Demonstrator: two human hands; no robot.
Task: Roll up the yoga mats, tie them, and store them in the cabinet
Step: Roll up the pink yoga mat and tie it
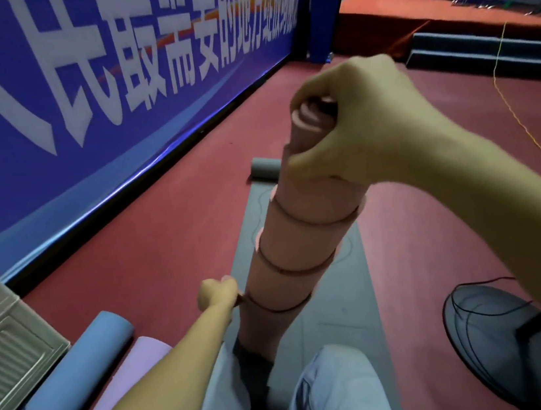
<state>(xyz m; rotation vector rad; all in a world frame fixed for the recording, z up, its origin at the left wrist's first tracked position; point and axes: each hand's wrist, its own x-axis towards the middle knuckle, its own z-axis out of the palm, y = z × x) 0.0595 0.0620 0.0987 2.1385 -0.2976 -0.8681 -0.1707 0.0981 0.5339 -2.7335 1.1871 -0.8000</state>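
A rolled pink yoga mat [297, 252] stands upright between my knees, slightly tilted. A dark cord [291, 271] spirals around it in several turns. My right hand [355, 125] grips the top end of the roll. My left hand [218, 292] pinches the cord at the roll's lower left side. Beneath the roll a grey mat [353, 297] lies flat on the floor, its far end curled up [266, 168]. At the lower left lie a rolled blue mat [66, 386] tied with a dark cord and a rolled lilac mat [127, 382] beside it.
A pale green cabinet [2, 350] stands at the left edge. A blue banner wall [94, 107] runs along the left. A black fan [496, 340] with a cable lies at the lower right. A yellow cord [523, 123] crosses the red floor.
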